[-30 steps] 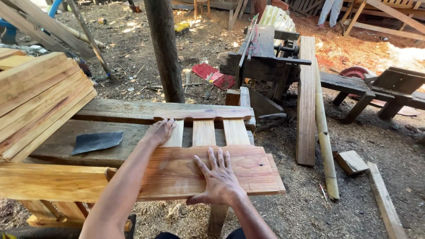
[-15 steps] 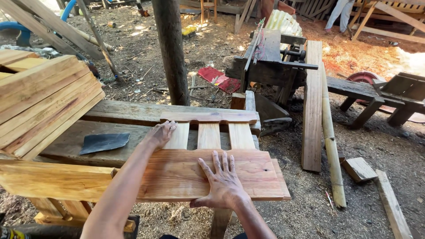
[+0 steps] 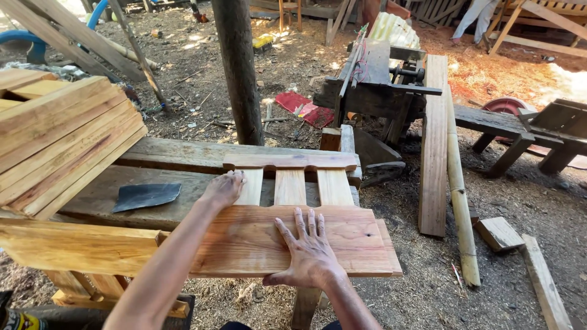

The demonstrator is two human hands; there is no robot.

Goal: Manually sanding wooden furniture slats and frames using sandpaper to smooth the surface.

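Note:
A wide reddish board [image 3: 244, 241] lies across three upright slats [image 3: 290, 186] that join a narrow crosspiece [image 3: 290, 161] at the far end. My right hand [image 3: 309, 250] presses flat on the board, fingers spread, near its middle. My left hand [image 3: 223, 188] reaches farther out and rests on the leftmost slat at the board's far edge, fingers curled over it. Neither hand grips anything. The whole piece sits on a rough grey plank bench [image 3: 177, 156].
A stack of pale boards [image 3: 55, 137] lies at the left. A dark flat scrap [image 3: 145, 195] rests on the bench. A wooden post [image 3: 239, 70] stands behind. A woodworking machine [image 3: 376, 79], a leaning plank [image 3: 434, 143], a bamboo pole [image 3: 457, 183] and offcuts [image 3: 498, 233] are at the right.
The view has shifted slightly. Both hands stay on the wooden piece in nearly the same places; my right hand sits a little nearer the board's front edge.

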